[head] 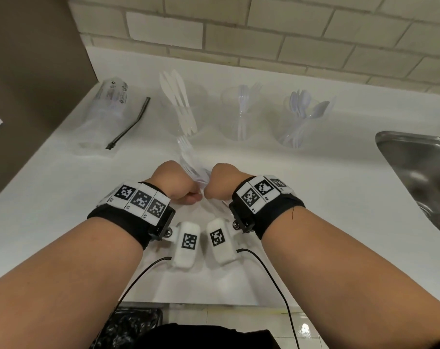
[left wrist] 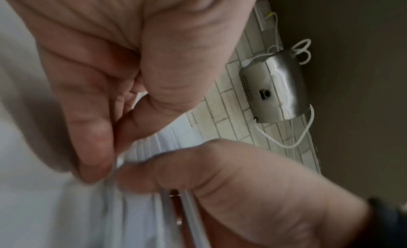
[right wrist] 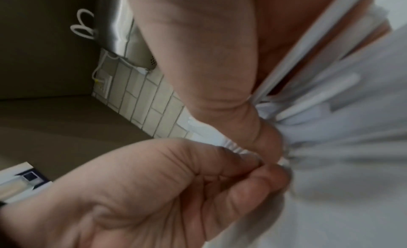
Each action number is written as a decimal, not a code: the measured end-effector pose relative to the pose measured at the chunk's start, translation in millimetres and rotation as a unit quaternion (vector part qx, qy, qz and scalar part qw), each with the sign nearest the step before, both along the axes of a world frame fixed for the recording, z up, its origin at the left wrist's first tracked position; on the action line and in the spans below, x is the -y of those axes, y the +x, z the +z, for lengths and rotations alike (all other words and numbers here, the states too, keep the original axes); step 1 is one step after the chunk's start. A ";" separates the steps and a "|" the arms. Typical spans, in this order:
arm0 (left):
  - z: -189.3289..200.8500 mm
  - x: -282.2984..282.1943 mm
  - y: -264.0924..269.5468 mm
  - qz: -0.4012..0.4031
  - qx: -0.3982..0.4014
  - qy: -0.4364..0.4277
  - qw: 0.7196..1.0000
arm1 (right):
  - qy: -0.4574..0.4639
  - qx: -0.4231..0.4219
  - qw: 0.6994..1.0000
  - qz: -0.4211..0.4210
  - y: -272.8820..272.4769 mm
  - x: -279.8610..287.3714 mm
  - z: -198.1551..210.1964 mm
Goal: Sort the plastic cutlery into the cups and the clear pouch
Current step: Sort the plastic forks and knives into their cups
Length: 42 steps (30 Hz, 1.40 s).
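White counter (head: 314, 172), three cups behind the hands.
Left hand (head: 174, 181) and right hand (head: 225, 181) both pinch a wrapped cutlery pack (head: 192, 165), probably tearing it open for sorting.

We've got both forearms stretched out in front of us, angled inward so the wrists nearly meet in the middle. Our left hand (head: 174, 181) is knuckles-up with the fingers curled under, thumb pressed against the forefinger in a pinch. Our right hand (head: 225, 182) mirrors it just beside, fingers tucked under and thumb tip squeezed against the forefinger too. The two fists sit close, thumbs almost touching. Each wrist has a black band with checkered marker tags strapped on.
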<state>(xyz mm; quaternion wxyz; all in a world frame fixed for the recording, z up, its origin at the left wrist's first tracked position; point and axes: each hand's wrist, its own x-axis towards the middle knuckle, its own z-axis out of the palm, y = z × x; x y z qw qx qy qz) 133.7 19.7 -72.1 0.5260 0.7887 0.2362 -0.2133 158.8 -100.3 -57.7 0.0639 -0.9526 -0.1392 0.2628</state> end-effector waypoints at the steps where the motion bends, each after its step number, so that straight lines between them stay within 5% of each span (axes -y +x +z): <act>1: 1.5 2.5 -0.1 0.012 0.009 -0.013 1.000 | 0.008 -0.004 1.000 0.001 0.8 1.5 0.0; 5: 6.0 7.2 -1.1 0.030 -0.051 -0.109 0.992 | -0.004 0.007 1.000 0.017 -1.8 1.2 -0.4; 12: 8.5 3.8 -5.7 -0.093 -0.025 -0.019 0.995 | -0.035 0.016 0.999 0.013 -5.5 2.2 5.0; 18: 6.9 -4.4 -5.8 -0.029 0.012 -0.068 0.997 | 0.011 0.041 0.998 -0.050 -11.0 -2.4 -3.5; 24: -2.4 -17.8 5.3 0.103 0.072 -0.005 0.992 | 0.029 0.025 0.998 -0.054 -9.3 4.6 -4.7; 29: 0.1 -11.1 8.2 0.076 0.045 -0.042 0.995 | 0.072 0.031 0.996 -0.052 -8.5 12.6 -6.3; 33: -2.1 -15.9 5.9 0.120 0.151 0.025 0.981 | 0.157 0.029 0.982 -0.100 -2.5 32.5 -2.1; 35: 2.3 -16.9 -2.7 0.155 0.218 0.009 0.964 | 0.315 -0.005 0.926 -0.207 0.0 44.8 -1.0; 38: 16.2 -5.8 -7.0 0.123 0.258 -0.076 0.955 | 0.574 -0.106 0.743 -0.326 4.8 60.6 8.5; 40: 26.0 5.8 -10.1 0.082 0.267 -0.097 0.955 | 0.651 -0.159 0.661 -0.338 5.3 64.8 12.0; 42: 32.1 17.1 -13.1 0.041 0.281 -0.100 0.954 | 0.690 -0.196 0.609 -0.338 3.3 63.7 16.7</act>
